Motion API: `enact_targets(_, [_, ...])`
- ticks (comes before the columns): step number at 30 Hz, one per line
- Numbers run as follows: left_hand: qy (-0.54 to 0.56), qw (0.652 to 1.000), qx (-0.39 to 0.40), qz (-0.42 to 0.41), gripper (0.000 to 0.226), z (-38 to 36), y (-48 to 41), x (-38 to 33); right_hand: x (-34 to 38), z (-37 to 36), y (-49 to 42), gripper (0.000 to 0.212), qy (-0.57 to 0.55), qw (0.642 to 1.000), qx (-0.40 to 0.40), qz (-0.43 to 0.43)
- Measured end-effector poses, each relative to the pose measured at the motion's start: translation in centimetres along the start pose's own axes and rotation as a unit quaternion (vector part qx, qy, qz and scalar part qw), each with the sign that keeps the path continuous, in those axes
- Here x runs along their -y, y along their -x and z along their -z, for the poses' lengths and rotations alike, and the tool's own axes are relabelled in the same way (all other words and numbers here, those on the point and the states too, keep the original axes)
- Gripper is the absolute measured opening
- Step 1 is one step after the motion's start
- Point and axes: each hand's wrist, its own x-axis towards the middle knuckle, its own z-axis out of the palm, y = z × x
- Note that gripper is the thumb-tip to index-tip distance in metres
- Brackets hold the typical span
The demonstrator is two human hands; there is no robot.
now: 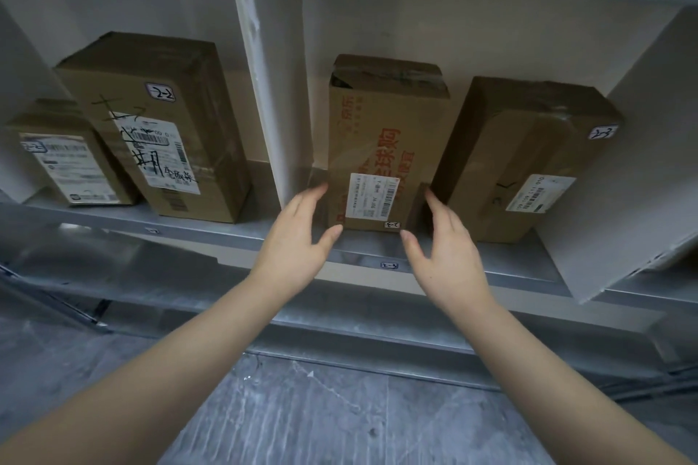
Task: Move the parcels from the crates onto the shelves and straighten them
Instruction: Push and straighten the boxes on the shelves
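The red-printed parcel (377, 147) stands upright on the shelf (211, 234), near its front edge. The left hand (298, 238) and right hand (445, 257) flank its lower sides, fingers straight, gripping nothing; I cannot tell whether they touch it. Just right of it leans another parcel (528, 162). Left of it stands a white divider (272, 106), then a tall parcel (162, 125).

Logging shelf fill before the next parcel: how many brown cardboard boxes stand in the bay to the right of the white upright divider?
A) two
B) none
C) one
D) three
A: right of the white upright divider stand two brown cardboard boxes, the red-printed box flanked by the open left hand and right hand, and the plain taped box on its right.
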Motion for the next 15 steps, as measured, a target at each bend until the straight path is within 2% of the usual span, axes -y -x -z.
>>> enact_targets(5, [-0.008,1.0,-0.002,0.011,0.06,1.3,3.9,0.6,0.8,1.0,3.3,0.055,0.029,0.998,0.047,0.026])
enact_targets(8, [-0.019,0.999,-0.03,0.02,0.054,3.3,6.2,1.2,2.5,0.8,4.3,0.054,0.04,0.995,0.07,0.054])
enact_targets(15, [-0.03,0.995,-0.074,0.052,0.054,9.6,9.4,4.0,10.0,-1.6,5.3,0.055,0.009,0.987,0.089,0.137])
